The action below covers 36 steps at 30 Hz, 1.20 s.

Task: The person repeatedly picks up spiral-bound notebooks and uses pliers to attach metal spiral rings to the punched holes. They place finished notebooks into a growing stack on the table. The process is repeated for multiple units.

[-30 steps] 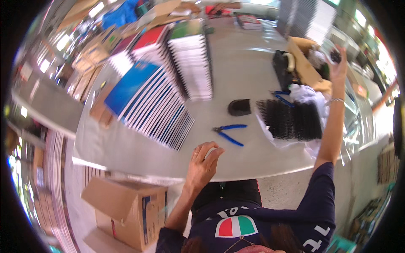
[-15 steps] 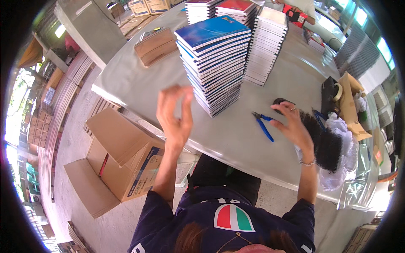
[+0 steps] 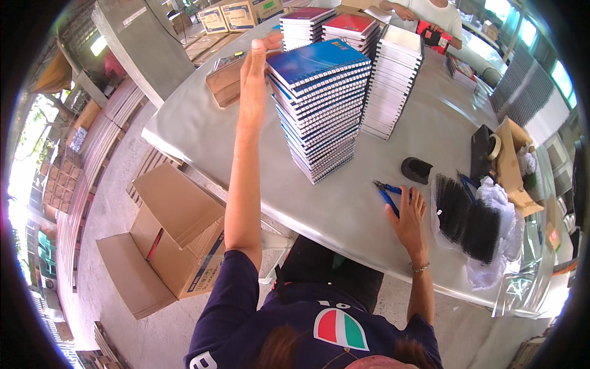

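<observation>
A tall stack of blue spiral-bound notebooks [image 3: 318, 64] stands on the table in front of me. My left hand [image 3: 254, 77] is raised at the stack's upper left edge, fingers stretched upward; whether it touches the covers I cannot tell. Farther right, my right hand [image 3: 409, 222] lies low over the tabletop with its fingers extended. It is at the handles of a pair of blue-handled wire cutters [image 3: 387, 195], partly covering them, and does not appear to grip them. A small black curved object [image 3: 416, 170] rests just beyond that hand.
Behind stand red-covered notebooks [image 3: 350, 24] and a white-paged stack [image 3: 388, 86]. A wooden block [image 3: 222, 86] lies at left. Black spiral combs [image 3: 470, 221], white plastic and a small carton [image 3: 513, 163] sit at right. An open cardboard box [image 3: 178, 246] is beside the table. A co-worker [image 3: 439, 24] holds something red and black.
My left hand has moved up and forward to the top of the blue stack. My right hand has come down and left, onto the table at the wire cutters.
</observation>
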Available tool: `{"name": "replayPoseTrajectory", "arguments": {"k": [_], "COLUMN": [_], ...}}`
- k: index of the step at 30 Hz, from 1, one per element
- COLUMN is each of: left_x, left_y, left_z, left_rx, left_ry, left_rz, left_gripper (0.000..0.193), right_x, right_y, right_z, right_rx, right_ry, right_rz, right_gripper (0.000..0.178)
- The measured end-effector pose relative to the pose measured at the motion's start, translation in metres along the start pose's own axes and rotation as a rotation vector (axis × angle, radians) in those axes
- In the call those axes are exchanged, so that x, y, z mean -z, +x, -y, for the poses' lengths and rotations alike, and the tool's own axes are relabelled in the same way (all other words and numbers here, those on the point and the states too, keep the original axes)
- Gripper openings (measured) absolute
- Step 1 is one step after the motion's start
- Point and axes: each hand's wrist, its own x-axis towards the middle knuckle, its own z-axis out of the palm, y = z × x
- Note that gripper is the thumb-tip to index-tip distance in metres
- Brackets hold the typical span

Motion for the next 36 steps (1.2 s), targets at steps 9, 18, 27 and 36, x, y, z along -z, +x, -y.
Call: {"name": "replayPoseTrajectory", "arguments": {"k": [9,18,27,36], "left_x": [-0.012,-0.016,-0.015,-0.021], "left_y": [-0.006,-0.004,-0.009,-0.017], "left_z": [0.000,0.005,-0.003,0.002], "left_rx": [-0.030,-0.438,-0.612,-0.461], "left_ry": [0.091,0.197,0.252,0.188], "left_rz": [0.033,-0.142,0.099,0.046], "left_gripper": [0.066,0.058,0.050,0.063], "right_x": [0.014,0.040,0.068,0.056], "right_y": [0.041,0.067,0.096,0.106], "right_z": [0.020,0.102,0.168,0.184], "right_rx": [-0.328,-0.159,0.242,0.298], "right_ry": [1.155,1.445,0.708,0.479], "right_rz": [0.275,0.214,-0.407,-0.535], "right_gripper": [0.051,0.056,0.054,0.060]}}
